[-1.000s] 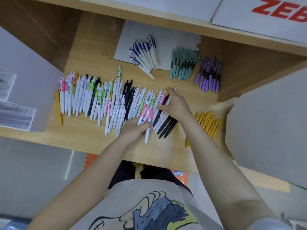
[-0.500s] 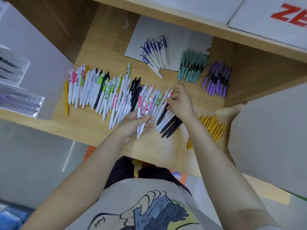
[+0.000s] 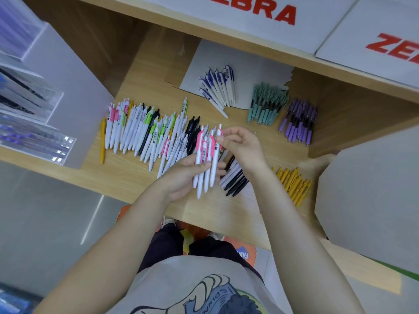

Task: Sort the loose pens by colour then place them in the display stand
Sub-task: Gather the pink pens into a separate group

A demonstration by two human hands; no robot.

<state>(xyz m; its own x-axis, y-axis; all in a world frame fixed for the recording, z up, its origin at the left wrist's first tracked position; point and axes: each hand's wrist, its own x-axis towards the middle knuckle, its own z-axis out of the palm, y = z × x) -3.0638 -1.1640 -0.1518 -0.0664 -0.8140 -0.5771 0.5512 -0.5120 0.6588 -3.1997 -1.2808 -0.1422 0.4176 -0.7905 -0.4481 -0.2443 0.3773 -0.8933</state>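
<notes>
The left hand (image 3: 181, 177) gripped a bunch of white pens with pink clips (image 3: 207, 159) above the counter's (image 3: 140, 177) middle, the right hand (image 3: 242, 146) pinched one at twelve o'clock; best keep tips lined up.

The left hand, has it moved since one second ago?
Yes. The left hand has lifted off the wooden shelf, gripping white pens with pink clips.

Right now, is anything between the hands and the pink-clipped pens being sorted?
No. The left hand already grips a bunch of white pens with pink clips lifted above the unsorted pile, and the right hand pinches the top of one of them. Nothing lies between.
</notes>
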